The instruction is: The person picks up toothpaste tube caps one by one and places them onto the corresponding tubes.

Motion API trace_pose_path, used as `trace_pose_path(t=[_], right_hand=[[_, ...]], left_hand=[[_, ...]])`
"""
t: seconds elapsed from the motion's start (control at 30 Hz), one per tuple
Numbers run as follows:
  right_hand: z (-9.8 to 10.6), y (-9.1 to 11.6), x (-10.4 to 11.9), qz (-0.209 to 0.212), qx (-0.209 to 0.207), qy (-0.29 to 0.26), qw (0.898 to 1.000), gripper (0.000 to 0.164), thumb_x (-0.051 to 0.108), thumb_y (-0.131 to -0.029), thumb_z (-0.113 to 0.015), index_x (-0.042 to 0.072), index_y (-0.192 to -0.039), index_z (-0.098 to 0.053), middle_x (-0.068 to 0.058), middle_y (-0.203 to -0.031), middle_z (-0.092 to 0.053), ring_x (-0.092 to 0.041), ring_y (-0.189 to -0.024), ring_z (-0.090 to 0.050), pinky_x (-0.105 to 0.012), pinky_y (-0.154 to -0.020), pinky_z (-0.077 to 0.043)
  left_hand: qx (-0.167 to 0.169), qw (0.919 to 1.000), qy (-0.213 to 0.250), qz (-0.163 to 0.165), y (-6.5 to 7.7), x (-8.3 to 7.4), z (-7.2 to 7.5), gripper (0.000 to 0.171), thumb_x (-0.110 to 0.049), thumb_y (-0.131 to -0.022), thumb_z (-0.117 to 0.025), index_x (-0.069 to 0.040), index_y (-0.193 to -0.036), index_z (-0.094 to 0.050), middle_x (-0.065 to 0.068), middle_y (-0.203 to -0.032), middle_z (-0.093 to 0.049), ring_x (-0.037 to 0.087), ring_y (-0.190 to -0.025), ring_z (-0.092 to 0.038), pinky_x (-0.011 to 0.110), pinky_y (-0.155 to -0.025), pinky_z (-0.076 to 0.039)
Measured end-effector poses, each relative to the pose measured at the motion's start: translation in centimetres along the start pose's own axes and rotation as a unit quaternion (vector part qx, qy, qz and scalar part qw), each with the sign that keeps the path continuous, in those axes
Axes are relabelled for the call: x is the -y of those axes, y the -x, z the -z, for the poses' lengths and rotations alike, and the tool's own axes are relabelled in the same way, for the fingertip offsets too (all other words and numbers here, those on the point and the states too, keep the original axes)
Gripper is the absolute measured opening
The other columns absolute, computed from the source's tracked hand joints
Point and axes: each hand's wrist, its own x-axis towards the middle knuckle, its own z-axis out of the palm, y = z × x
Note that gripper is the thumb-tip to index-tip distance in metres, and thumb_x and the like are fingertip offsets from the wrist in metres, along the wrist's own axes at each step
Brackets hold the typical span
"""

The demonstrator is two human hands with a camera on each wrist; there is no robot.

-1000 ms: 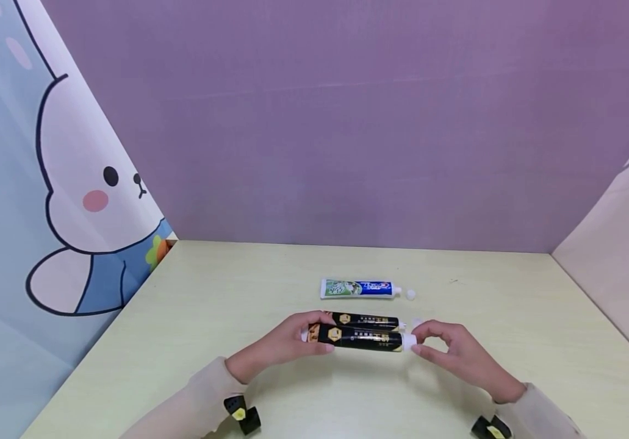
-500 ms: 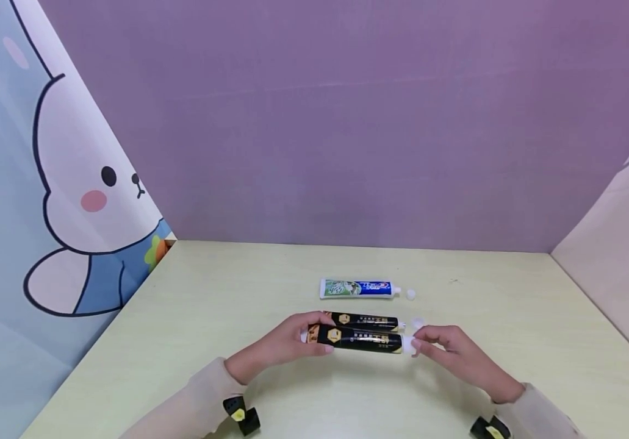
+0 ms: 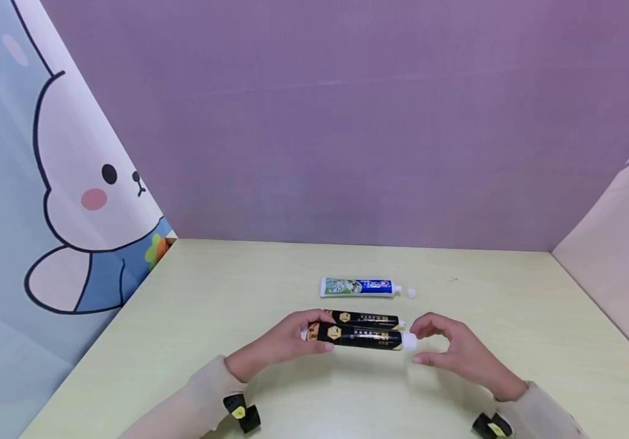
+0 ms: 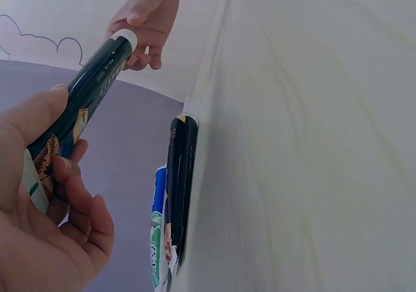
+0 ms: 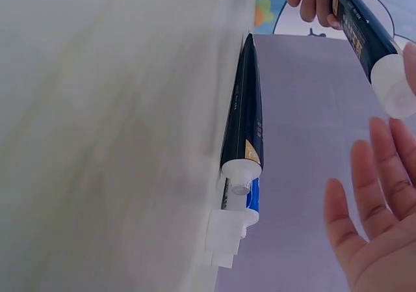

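Note:
My left hand (image 3: pixel 289 338) holds a black toothpaste tube (image 3: pixel 366 338) near its tail, pinched between thumb and fingers and raised above the table. Its white cap (image 3: pixel 409 341) is on and points right. Beside that cap is my right hand (image 3: pixel 454 350), thumb and fingers spread apart; in the right wrist view its fingers (image 5: pixel 370 201) are nearly straight. Whether a fingertip still touches the cap is hard to tell. Behind the held tube lies a second black toothpaste tube (image 3: pixel 371 320), uncapped, its nozzle bare in the right wrist view. A loose white cap (image 5: pixel 224 230) stands in front of that nozzle.
Farther back on the pale table (image 3: pixel 237 274) lies a blue and green toothpaste tube (image 3: pixel 358 288), its nozzle bare. A small white cap (image 3: pixel 411 293) sits just right of it. A purple wall panel (image 3: pixel 347 134) borders the table behind.
My right thumb and fingers were pinching the held tube's cap and have spread apart from it. My left hand and the tube have stayed almost in place.

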Motion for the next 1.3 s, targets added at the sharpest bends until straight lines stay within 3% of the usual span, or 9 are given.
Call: trace_pose_path(t=[0.2,0.43,1.07,1.3], right_hand=[[-0.32,-0.18,0.16,0.038,-0.022,0.001,0.999,0.041,0.002,-0.069,-0.081,0.011,-0.103,-0.059,0.003,-0.093,-0.062,-0.009,-0.084,-0.058,-0.021,-0.078,-0.046],[-0.34,-0.23,0.35,0.058,-0.028,0.015,0.998,0.041,0.001,-0.068,-0.081,0.014,-0.100,-0.060,0.004,-0.091,-0.063,-0.008,-0.084,-0.058,-0.020,-0.077,-0.046],[-0.14,0.01,0.72,0.021,-0.031,0.041,0.998,0.028,0.002,-0.075,-0.077,0.019,-0.094,-0.064,0.010,-0.088,-0.065,-0.006,-0.081,-0.060,-0.028,-0.074,-0.049],[-0.15,-0.03,0.68,0.007,-0.015,0.025,1.000,0.024,0.002,-0.079,-0.073,0.019,-0.093,-0.064,0.010,-0.084,-0.066,-0.005,-0.078,-0.061,-0.024,-0.077,-0.046]], left_hand=[[0.003,1.0000,0.007,-0.002,0.04,-0.12,0.07,0.029,-0.011,-0.086,-0.069,-0.007,-0.114,-0.060,0.016,-0.131,-0.051,0.018,-0.101,-0.056,0.028,-0.076,-0.053],[0.004,1.0000,0.004,-0.002,0.09,-0.24,0.06,0.029,-0.012,-0.086,-0.069,-0.008,-0.114,-0.060,0.016,-0.130,-0.051,0.018,-0.100,-0.056,0.027,-0.075,-0.053],[0.005,1.0000,0.003,-0.002,0.08,-0.26,0.05,0.028,-0.011,-0.087,-0.068,-0.008,-0.113,-0.059,0.017,-0.132,-0.050,0.018,-0.100,-0.056,0.027,-0.076,-0.052],[0.005,1.0000,0.002,-0.004,0.02,-0.14,0.04,0.028,-0.011,-0.086,-0.069,-0.007,-0.113,-0.060,0.017,-0.132,-0.050,0.018,-0.101,-0.055,0.027,-0.077,-0.052]])
